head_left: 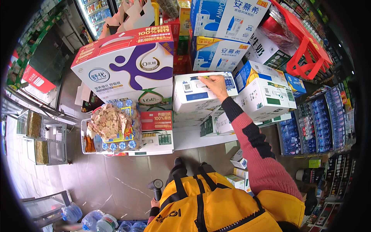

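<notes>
My right hand is at the top of a white milk carton box with blue and green print, its fingers closed at the middle of the top face. That box sits on a stack of similar white boxes. Low by my left side, my left hand is wrapped round the handle of a dark handheld device with a rounded head. Most of that hand is hidden by my yellow vest.
Left of the stack stands a large white and purple carton; before it, a plastic-wrapped bottle pack carries a pinkish bag. Blue and white cartons tower behind. A red bag and shelves of bottled water line the right.
</notes>
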`<action>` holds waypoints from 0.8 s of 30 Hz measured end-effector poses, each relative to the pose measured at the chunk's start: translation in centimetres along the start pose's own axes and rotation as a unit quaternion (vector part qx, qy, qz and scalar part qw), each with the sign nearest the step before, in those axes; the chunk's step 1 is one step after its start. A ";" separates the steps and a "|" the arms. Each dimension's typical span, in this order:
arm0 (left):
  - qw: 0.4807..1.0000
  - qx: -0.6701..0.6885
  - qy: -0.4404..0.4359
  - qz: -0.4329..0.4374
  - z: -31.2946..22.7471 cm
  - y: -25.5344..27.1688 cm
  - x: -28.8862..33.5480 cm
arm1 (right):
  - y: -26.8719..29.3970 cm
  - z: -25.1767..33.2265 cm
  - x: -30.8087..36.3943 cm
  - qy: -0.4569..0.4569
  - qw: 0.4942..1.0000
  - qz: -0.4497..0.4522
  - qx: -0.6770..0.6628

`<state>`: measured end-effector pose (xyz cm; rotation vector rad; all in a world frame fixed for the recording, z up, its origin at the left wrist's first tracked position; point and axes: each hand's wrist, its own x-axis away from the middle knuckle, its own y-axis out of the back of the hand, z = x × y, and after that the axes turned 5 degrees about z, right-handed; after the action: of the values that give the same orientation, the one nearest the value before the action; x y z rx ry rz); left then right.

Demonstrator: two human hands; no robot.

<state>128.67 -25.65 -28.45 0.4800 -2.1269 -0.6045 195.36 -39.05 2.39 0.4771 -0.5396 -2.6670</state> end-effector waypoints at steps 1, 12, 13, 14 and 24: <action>1.000 -0.019 0.018 0.018 0.6 -0.1 0.0 | 0.0 0.5 0.2 -0.006 1.000 -0.021 0.002; 0.987 -0.136 -0.085 0.034 5.7 -3.2 -5.5 | 2.3 7.0 8.2 0.049 0.998 -0.024 0.007; 0.989 -0.131 -0.043 0.049 5.6 -3.2 -6.1 | 2.4 7.6 9.6 0.025 1.000 -0.015 0.007; 0.988 -0.135 -0.064 0.048 5.3 -3.1 -6.7 | 2.6 8.2 10.9 0.005 1.000 -0.007 0.007; 0.977 -0.144 -0.097 0.126 0.6 1.5 -7.8 | 4.8 6.5 24.8 -0.100 0.994 -0.030 -0.031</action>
<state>132.42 -20.19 -32.79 -0.0110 -2.1894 -0.8222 172.60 -51.67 3.89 0.2136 -0.5028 -2.7984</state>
